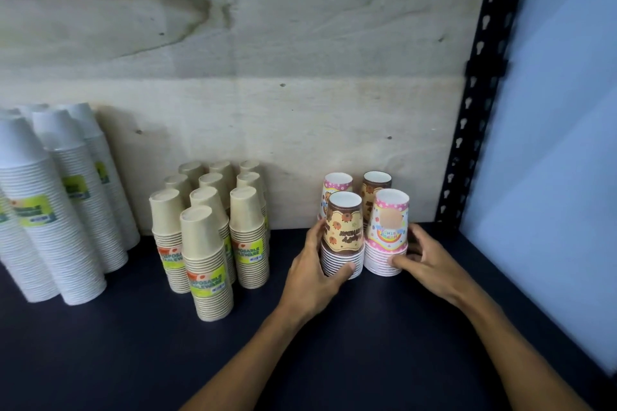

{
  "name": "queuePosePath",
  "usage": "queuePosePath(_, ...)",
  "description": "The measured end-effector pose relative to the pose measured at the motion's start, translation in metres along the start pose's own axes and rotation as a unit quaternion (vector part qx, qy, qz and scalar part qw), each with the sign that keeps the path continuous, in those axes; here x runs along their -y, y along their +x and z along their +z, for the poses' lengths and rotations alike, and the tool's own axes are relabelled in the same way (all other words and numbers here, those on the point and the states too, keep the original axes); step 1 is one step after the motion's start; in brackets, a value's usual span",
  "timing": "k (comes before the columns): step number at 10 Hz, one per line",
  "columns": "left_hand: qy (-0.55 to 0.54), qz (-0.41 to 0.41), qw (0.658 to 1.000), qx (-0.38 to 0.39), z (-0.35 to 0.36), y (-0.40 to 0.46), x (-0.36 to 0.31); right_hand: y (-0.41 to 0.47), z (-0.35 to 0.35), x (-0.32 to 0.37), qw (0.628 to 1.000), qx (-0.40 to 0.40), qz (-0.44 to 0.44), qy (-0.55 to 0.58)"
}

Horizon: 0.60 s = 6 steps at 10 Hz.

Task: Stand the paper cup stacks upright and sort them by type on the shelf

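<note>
Since white stacks (56,210), kraft stacks (213,237) & printed ones stand grouped on the shelf (133,344), we're approx. done: left hand (314,274) grips brown stack (344,237), right hand (425,260) pink stack (389,237), w/ only squaring-up left.

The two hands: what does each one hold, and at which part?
Left hand grips the brown printed stack at its lower rims; right hand grips the pink printed stack low down.

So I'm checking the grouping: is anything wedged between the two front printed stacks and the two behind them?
Nothing visible. The left hand holds the brown printed paper cup stack, the right hand the pink printed paper cup stack; both stand directly before the rear printed stacks.
</note>
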<state>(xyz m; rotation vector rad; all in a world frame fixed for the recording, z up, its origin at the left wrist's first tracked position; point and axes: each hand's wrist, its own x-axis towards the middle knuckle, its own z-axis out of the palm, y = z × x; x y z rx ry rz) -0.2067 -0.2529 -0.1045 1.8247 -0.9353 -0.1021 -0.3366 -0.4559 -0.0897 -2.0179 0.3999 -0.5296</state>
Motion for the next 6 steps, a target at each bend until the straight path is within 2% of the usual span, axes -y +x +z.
queuePosePath(4, -0.025, -0.013, 1.0, -0.01, -0.002, -0.004, -0.005, -0.01, 0.007, 0.007, 0.999, -0.007, 0.016, 0.034)
queuePosePath(6, -0.017, -0.007, 0.999, -0.025, -0.005, -0.02, -0.013, -0.023, 0.015, 0.01, 0.998, -0.06, 0.021, 0.023)
